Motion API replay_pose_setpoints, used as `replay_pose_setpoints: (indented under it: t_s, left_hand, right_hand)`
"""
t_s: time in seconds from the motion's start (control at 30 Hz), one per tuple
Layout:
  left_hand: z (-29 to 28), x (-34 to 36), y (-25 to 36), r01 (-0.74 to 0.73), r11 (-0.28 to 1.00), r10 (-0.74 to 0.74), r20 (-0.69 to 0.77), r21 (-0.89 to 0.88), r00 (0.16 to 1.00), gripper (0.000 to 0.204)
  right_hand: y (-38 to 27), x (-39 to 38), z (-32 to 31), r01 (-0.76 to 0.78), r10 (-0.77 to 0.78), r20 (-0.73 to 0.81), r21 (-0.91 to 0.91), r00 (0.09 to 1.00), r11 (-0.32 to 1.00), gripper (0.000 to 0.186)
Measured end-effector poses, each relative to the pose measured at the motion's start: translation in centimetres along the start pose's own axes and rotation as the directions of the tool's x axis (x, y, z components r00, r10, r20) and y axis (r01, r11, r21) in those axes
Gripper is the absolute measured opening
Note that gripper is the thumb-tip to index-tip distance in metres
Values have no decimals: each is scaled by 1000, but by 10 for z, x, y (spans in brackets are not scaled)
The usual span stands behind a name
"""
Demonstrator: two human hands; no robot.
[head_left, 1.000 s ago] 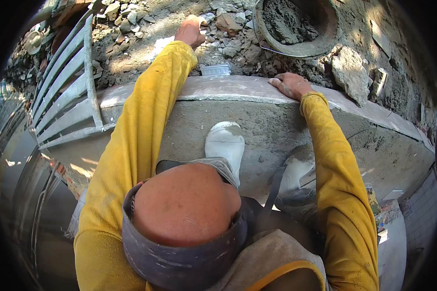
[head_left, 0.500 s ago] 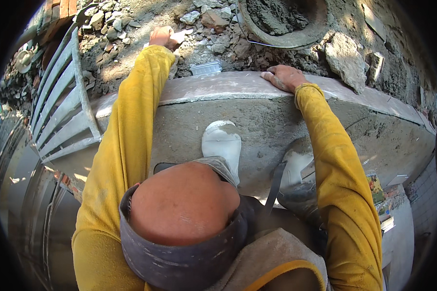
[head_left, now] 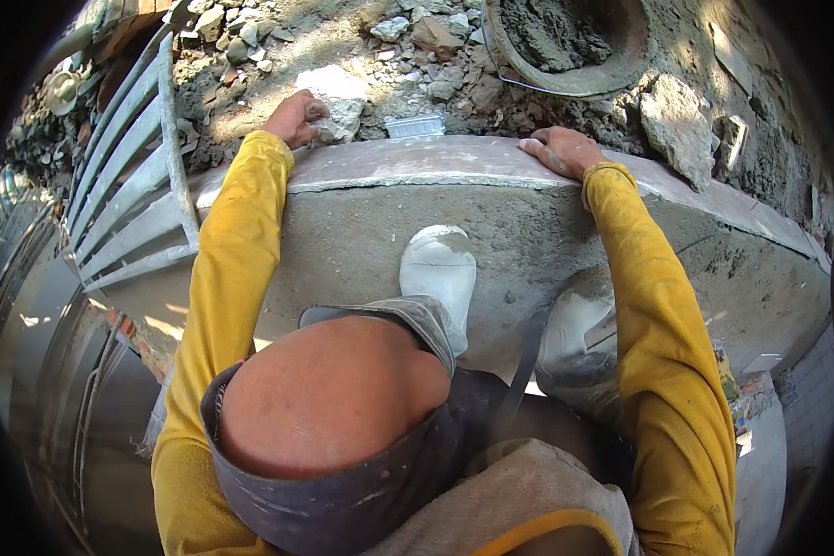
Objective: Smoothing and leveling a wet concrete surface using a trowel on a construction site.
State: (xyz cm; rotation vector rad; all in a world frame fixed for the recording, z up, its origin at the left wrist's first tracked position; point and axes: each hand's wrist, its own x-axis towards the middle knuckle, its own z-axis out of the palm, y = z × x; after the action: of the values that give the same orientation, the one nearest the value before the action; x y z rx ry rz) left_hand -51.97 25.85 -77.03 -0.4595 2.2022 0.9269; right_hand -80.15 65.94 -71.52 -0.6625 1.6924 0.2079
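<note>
My left hand [head_left: 296, 119] is closed with curled fingers at the left side of a pale, chunky rock [head_left: 335, 104]. Its fingertips look to touch that rock, but the inside of the hand is hidden. Further right, my right hand [head_left: 562, 151] lies open and flat over the edge of a concrete ledge [head_left: 408, 165], thumb pointing left. Between the hands, a small clear plastic tray [head_left: 415, 126] rests just behind the ledge.
A round basin of wet mortar [head_left: 565, 42] sits beyond my right hand. Broken stones [head_left: 435, 42] cover the ground, with a large slab-like rock [head_left: 678, 130] at right. A curved metal grille [head_left: 134, 167] stands left. My white boots [head_left: 438, 273] are below the ledge.
My left hand has drawn back toward the ledge, from the far side of the pale rock to its left side, uncovering the rock. My right hand stays on the ledge. The view shifted slightly.
</note>
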Motion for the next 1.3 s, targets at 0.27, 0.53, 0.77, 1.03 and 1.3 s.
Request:
replay_pose_setpoints:
  t_s: [0.27,0.53,0.77,1.03,1.3]
  left_hand:
    - [3,0,26,-86,968,87,4,236,996,32]
    - [-3,10,22,159,976,-173,89,150,981,28]
    - [15,7,58,-136,900,81,147,415,986,18]
    - [16,-19,54,58,962,-17,-151,268,988,31]
    - [18,-14,62,294,948,-273,-164,122,948,32]
  right_hand:
    - [5,3,3,9,-9,-7,17,1000,1000,60]
    - [3,-1,-1,37,-37,-4,-1,999,999,62]
    - [9,1,3,32,-32,-10,18,999,999,61]
    - [5,-2,-1,47,-46,-22,36,999,998,57]
    - [5,1,0,58,-58,2,26,998,998,60]
